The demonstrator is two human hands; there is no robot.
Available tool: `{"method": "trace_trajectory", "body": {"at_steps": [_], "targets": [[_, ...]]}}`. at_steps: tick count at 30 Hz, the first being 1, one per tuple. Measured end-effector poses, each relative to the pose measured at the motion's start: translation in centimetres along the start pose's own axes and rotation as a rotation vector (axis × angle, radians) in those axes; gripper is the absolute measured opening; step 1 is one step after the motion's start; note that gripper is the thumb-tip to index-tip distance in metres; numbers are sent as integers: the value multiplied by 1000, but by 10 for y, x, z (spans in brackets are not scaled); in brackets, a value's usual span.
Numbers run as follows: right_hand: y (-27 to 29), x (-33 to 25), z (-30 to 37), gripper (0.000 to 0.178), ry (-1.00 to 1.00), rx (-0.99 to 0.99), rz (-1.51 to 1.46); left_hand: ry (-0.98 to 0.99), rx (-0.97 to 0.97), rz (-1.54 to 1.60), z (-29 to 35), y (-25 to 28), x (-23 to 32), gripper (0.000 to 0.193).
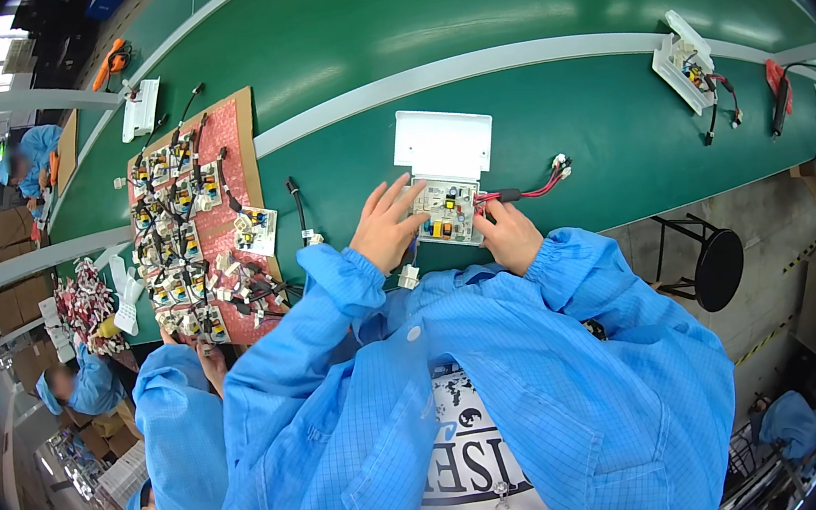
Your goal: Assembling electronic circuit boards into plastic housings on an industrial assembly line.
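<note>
A white plastic case (443, 144) lies on the green bench in front of me, its lid folded back on the far side. In its near half sits a circuit board (445, 212) with yellow and dark components. My left hand (388, 225) is open, fingers spread, with fingertips touching the left edge of the case and board. My right hand (510, 235) grips the right edge of the case with thumb and bent fingers. Beside it, red and black wires (536, 187) run out to white connectors on the right. A white connector (408, 276) hangs from a lead at the near left.
A cardboard sheet with pink bubble wrap (212, 217) carries several circuit boards at left, with a co-worker (178, 402) beside it. A loose black cable (296, 202) lies nearer me. Another opened white case (684, 67) is at far right; a black stool (719, 270) stands below the bench.
</note>
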State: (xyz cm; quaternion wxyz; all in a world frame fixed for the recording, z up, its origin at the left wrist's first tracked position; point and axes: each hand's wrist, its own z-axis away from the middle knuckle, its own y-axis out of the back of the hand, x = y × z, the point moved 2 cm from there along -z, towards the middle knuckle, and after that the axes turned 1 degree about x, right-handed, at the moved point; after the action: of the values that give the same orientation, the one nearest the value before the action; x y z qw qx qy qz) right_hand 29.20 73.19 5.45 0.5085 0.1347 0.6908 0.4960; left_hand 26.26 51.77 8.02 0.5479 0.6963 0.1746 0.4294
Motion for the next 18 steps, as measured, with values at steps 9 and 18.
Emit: {"method": "trace_trajectory", "body": {"at_steps": [9, 18], "targets": [[-2, -4, -3, 20, -34, 16, 123, -216, -105, -6, -4, -22, -4, 17], [-12, -3, 3, 32, -43, -20, 109, -163, -181, -116, -6, -18, 11, 22]]}}
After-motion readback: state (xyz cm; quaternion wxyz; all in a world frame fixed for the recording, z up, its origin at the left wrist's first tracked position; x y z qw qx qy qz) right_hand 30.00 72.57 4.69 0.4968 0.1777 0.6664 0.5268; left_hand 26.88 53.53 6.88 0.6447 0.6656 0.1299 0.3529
